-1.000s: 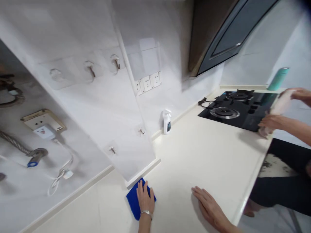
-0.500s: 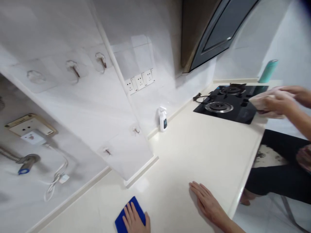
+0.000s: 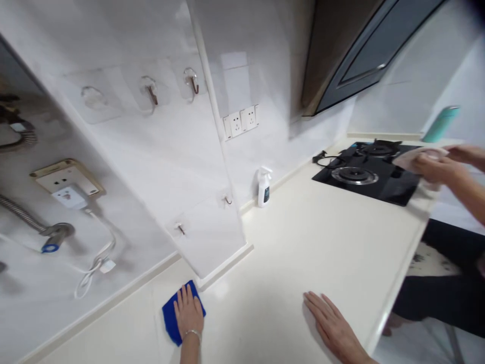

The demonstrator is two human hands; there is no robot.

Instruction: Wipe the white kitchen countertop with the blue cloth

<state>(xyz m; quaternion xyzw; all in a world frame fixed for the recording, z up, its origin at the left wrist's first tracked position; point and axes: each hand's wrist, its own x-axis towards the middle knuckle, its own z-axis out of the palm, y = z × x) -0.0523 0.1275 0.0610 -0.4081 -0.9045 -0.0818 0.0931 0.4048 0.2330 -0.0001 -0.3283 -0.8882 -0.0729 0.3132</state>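
My left hand (image 3: pixel 188 313) lies flat, fingers stretched out, on a folded blue cloth (image 3: pixel 171 316) pressed to the cream countertop (image 3: pixel 303 242), just left of the foot of the white wall column. A thin bracelet sits on that wrist. My right hand (image 3: pixel 330 324) rests open and palm down on the bare counter near its front edge, holding nothing.
A white spray bottle (image 3: pixel 263 187) stands against the back wall. A black gas hob (image 3: pixel 367 172) is at the far right, where another person's hands (image 3: pixel 435 164) hold a pale cloth. A teal bottle (image 3: pixel 441 124) stands behind. Hooks, sockets and a hanging cable are on the wall.
My left hand has slid the blue cloth leftward along the counter past the column's foot. My right hand has stayed flat in place. The other person's hands moved their cloth over the hob edge.
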